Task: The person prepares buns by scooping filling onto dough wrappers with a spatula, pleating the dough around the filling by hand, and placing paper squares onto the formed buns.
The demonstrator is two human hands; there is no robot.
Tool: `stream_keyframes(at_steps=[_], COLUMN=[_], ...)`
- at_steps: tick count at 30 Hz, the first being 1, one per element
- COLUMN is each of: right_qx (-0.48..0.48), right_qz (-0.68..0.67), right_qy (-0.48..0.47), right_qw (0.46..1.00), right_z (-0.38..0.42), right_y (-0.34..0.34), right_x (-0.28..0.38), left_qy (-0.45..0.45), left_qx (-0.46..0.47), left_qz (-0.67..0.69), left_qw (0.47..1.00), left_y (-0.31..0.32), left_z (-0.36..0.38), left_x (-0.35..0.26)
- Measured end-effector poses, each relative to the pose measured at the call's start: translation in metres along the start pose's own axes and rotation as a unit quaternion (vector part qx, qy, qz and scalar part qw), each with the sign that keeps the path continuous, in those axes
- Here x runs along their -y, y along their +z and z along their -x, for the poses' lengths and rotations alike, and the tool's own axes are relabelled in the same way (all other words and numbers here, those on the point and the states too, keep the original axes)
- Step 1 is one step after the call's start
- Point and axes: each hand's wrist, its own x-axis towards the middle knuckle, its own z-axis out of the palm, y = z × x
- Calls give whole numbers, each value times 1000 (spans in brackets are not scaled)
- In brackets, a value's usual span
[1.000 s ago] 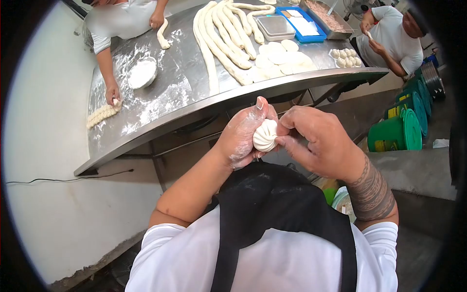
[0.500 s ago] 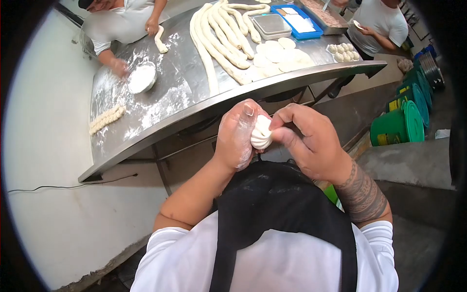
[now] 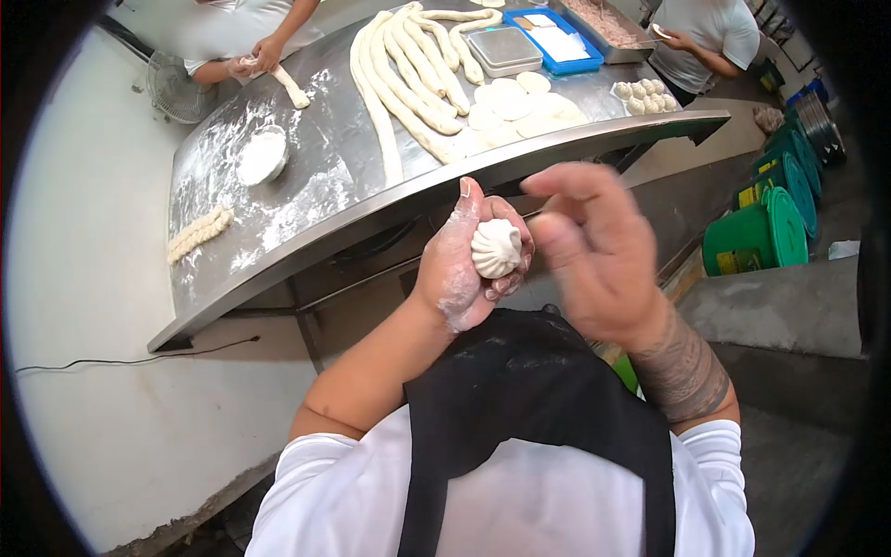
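head view: the left hand (image 3: 459, 265), dusted with flour, is cupped around a pleated dumpling (image 3: 496, 248), fingers curled up under it and thumb raised along its left side, so the dumpling sits in the palm in front of the black apron (image 3: 520, 399), below the near edge of the steel table (image 3: 306, 176). the right hand (image 3: 594, 251) is just beside the dumpling on its right, blurred, fingers loosely bent and spread, not touching the dough as far as can be seen; the two hands are close but apart. on the table, long dough ropes (image 3: 399, 70) run from the far edge toward the near edge in the middle, with flat round wrappers (image 3: 506, 102) beside them near the near edge. a bowl of flour (image 3: 260, 155) stands toward the left end, and a short row of cut dough pieces (image 3: 197, 234) lies at the near left corner. a metal tray (image 3: 506, 46) and a blue tray (image 3: 557, 39) sit at the far right, finished dumplings (image 3: 642, 91) close to the right end. another person's hands (image 3: 260, 58) work a dough rope at the far left edge. green buckets (image 3: 756, 232) stand on the floor right of the table.
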Motion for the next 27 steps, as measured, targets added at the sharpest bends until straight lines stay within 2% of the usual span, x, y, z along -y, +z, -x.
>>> stream_keyframes(at_steps=[1,2,5,8,10,14,16,20,23,27], right_qx=[-21,-43,87,118,126,85,68,15,15,16], right_qz=[20,42,120,132,140,147,152,126,163,203], right_qy=[-26,-52,-173,-163,-162,-199,-214,-148,-131,-176], right_qw=[999,997,974,971,969,965,963,981,978,963], right_z=[-1,-1,-8,1,2,3,3,9,9,6], right_y=[-9,-18,-34,-31,-32,-41,-47,-51,-59,-65], right_x=[0,1,-1,-9,-12,-27,-30,-29,-30,-46], left_qy=[-14,-5,-14,39,30,47,96,176,186,124], left_qx=[69,26,-10,-43,-17,-26,-42,-68,-60,-47], left_qz=[6,-3,1,-52,-54,-100,-144,-192,-223,-175], left_qw=[998,1000,1000,997,998,994,984,963,955,976], left_y=[-2,3,9,16,18,29,32,37,40,41], left_z=[-1,-1,-3,-12,-13,-20,-26,-37,-43,-54], left_x=[-4,-1,-2,9,9,14,19,28,29,32])
